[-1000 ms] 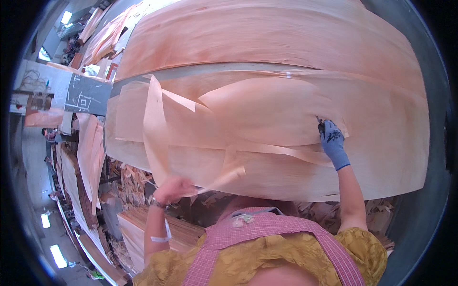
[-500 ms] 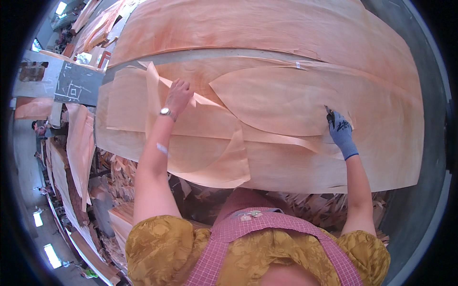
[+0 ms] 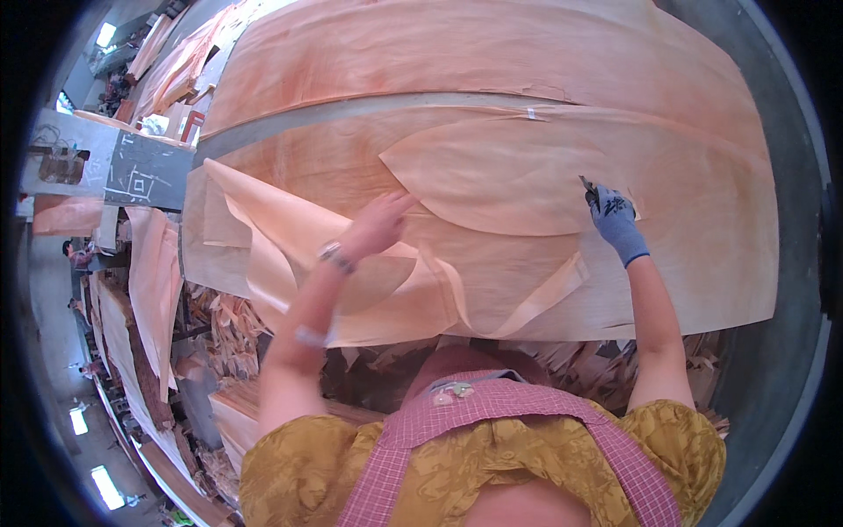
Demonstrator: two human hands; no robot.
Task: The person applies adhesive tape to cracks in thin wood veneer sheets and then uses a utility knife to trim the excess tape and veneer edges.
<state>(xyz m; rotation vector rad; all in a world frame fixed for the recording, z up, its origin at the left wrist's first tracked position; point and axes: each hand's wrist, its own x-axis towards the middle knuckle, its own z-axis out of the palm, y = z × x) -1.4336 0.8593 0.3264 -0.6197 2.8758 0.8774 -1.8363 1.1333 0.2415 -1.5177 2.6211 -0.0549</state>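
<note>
Here's thin, pale-orange wood veneer, smooth and faintly grained, a leaf-shaped piece (image 3: 509,176) lying flat at the middle of the broad near sheet (image 3: 685,281), while a loose offcut (image 3: 294,215) buckles and curls at left and a narrow strip (image 3: 549,294) bends along the near edge. Over the offcut goes the bare left hand (image 3: 379,227), fingers stretched toward the leaf's left edge, too blurred to tell whether they grip anything. On the right, the blue-gloved right hand (image 3: 615,218) has its fingers curled closed around a small dark tool (image 3: 587,184), pointing far-left above the leaf's right end.
</note>
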